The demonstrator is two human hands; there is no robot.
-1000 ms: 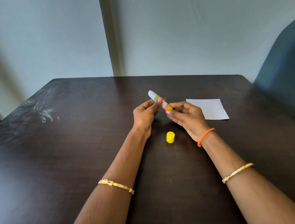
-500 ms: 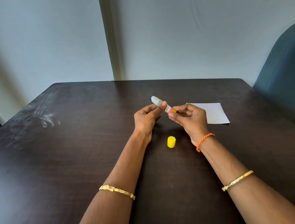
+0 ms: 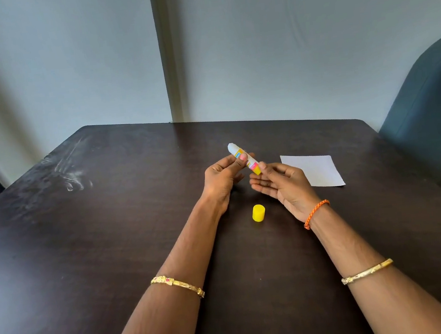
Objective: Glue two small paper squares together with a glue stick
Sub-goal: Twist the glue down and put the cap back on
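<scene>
An uncapped glue stick (image 3: 243, 158) with a white tip and a yellow base is held above the dark table (image 3: 111, 235), tip pointing up and away. My left hand (image 3: 222, 177) pinches its middle between thumb and fingers. My right hand (image 3: 282, 184) holds the yellow base with thumb and fingertips, palm turned up. The yellow cap (image 3: 258, 213) stands on the table just below the hands. White paper (image 3: 315, 169) lies flat to the right of my right hand; I cannot tell whether it is one sheet or two.
A dark blue-green chair back (image 3: 430, 119) stands at the table's right edge. Scuff marks (image 3: 72, 171) show on the far left of the tabletop. A grey wall (image 3: 253, 38) runs behind the table's far edge.
My right hand's fingers have spread and its palm has turned up, its grip now at the very base. The glue stick stays in both hands at about the same angle.
</scene>
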